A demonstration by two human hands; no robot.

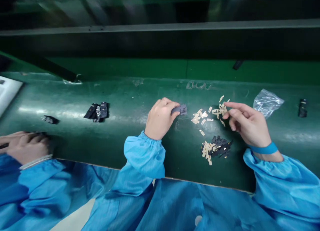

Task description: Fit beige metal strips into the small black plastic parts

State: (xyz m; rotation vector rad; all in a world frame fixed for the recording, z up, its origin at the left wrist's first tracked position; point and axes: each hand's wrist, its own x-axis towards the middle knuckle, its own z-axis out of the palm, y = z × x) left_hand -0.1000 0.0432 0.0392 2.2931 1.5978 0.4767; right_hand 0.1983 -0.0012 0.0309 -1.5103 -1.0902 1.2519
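Left hand (160, 119) clenched on a dark grey plastic part (182, 109), which projects beyond the fingertips. Right hand (246, 122) open, fingers (233, 106) holding nothing visible, just above loose pale metal tabs (209, 116) on the green workbench (140, 137).

A small dark grey plastic part (180, 109) is poking from the left hand (160, 119), while loose beige tabs (200, 117) are lying scattered just right of it.

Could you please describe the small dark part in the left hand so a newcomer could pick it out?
On the green workbench, find the scattered pale tabs. Just left of them, the person's left hand pinches a small dark grey part, held up, unlike the loose pieces nearby.
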